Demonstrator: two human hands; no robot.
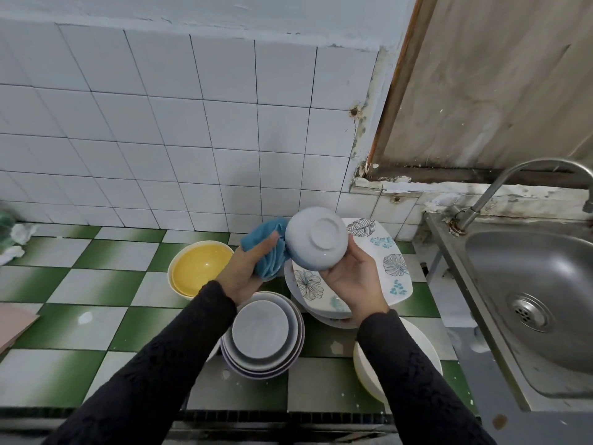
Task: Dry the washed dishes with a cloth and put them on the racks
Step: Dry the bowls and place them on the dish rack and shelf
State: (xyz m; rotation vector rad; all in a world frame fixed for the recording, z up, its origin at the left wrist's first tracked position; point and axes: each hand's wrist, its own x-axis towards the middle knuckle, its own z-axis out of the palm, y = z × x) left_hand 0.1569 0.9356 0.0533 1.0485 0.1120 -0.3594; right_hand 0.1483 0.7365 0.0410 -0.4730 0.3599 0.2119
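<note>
My right hand (351,277) grips a pale grey bowl (316,238) from below, its base turned toward me, above the counter. My left hand (247,268) holds a blue cloth (266,248) bunched against the bowl's left side. Below the hands stands a stack of grey plates (261,338). Behind the bowl lies a square white plate with leaf prints (390,264) on top of other white plates. No rack is in view.
A yellow bowl (200,268) sits left of the hands on the green-and-white tiled counter (80,284). A white bowl (369,370) stands at the front right, partly behind my sleeve. The steel sink (529,300) and tap (500,187) are at the right.
</note>
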